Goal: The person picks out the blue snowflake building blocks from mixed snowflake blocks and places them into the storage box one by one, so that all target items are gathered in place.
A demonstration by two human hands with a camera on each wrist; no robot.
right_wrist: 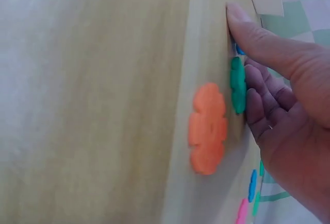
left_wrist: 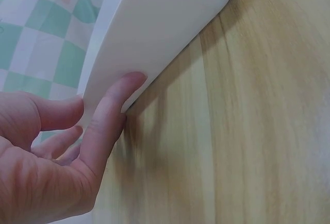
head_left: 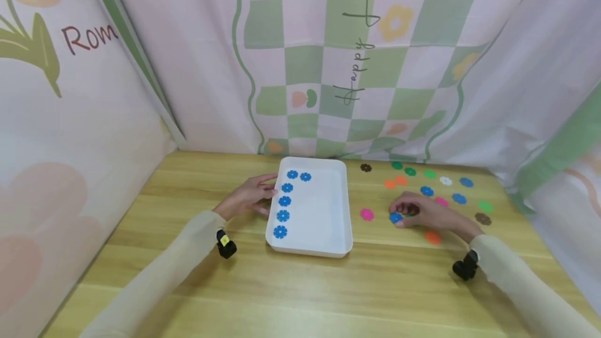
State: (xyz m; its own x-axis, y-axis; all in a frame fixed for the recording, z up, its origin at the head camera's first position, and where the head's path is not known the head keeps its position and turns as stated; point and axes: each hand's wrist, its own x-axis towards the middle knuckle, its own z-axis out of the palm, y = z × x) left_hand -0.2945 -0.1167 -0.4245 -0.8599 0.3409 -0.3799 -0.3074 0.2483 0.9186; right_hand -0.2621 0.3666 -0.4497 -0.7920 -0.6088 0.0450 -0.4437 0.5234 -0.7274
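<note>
The right hand [head_left: 426, 212] is touching a blue flower piece [head_left: 395, 218] with curled fingers; whether it is pinching, I cannot tell. Leftward, a white tray [head_left: 319, 218] is stretching lengthwise away, the nearer left hand [head_left: 248, 195] touching its side, fingers loose.

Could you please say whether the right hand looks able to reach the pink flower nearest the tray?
Probably yes: the right hand is at a blue flower, and past that only bare table shows before the pink flower.
</note>
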